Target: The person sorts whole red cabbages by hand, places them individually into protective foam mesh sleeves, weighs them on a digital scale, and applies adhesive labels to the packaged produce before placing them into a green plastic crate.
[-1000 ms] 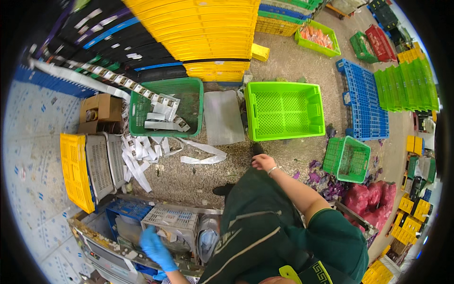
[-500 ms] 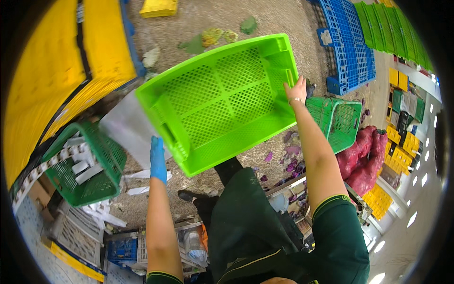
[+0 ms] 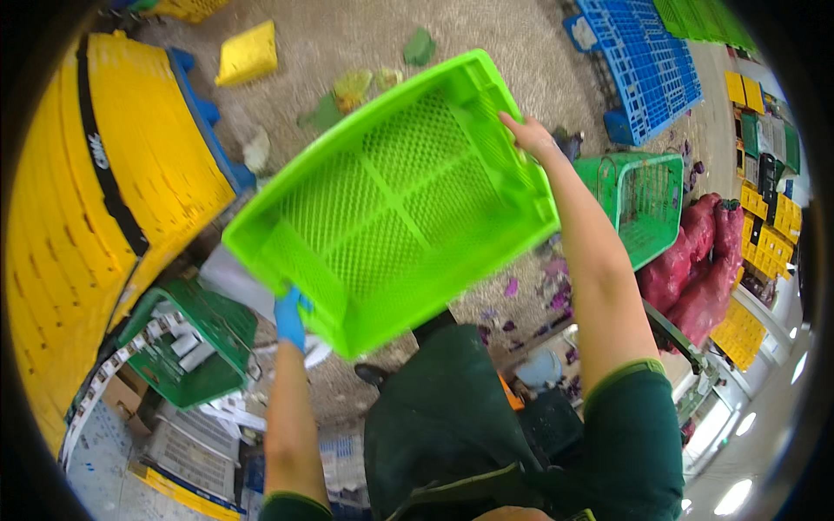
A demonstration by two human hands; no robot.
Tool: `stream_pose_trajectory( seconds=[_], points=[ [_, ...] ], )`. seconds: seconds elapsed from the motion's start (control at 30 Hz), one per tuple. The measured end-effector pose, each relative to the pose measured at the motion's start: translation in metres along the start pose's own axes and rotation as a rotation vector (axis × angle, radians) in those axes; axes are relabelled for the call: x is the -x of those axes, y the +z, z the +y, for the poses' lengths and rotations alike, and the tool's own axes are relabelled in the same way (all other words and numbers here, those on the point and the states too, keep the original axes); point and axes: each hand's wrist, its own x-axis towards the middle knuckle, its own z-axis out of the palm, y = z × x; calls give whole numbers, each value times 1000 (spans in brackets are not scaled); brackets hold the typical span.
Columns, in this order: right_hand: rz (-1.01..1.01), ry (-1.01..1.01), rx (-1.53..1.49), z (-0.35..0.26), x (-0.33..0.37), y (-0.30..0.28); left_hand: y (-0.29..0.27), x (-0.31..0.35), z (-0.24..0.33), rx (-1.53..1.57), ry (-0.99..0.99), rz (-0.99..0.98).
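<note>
One lime-green crate [image 3: 397, 201] was right of the yellow stack [image 3: 158, 165], its long axis slanting forward and away; my blue-gloved left hand [image 3: 289, 319] grasped the end nearer that stack, my bare right hand [image 3: 532, 137] the farther end.

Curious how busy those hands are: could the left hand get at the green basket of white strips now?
Probably not without letting go: the left hand grips the lime crate, though the green basket lies open on its left.
</note>
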Motion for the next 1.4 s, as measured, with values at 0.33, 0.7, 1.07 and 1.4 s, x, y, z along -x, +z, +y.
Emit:
stream_pose_trajectory(
  seconds=[0.33, 0.7, 1.07, 1.4],
  points=[
    [480, -276, -850, 85, 307, -164, 4, 296, 157, -20, 176, 194],
    [386, -647, -656, 20, 535, 4, -313, 476, 76, 212, 293, 543],
    [-291, -1071, -778, -338, 850, 254, -623, 765, -66, 759, 576, 1283],
    [-783, -1319, -264, -603, 1155, 454, -810, 855, -80, 910, 648, 1442]
  ],
)
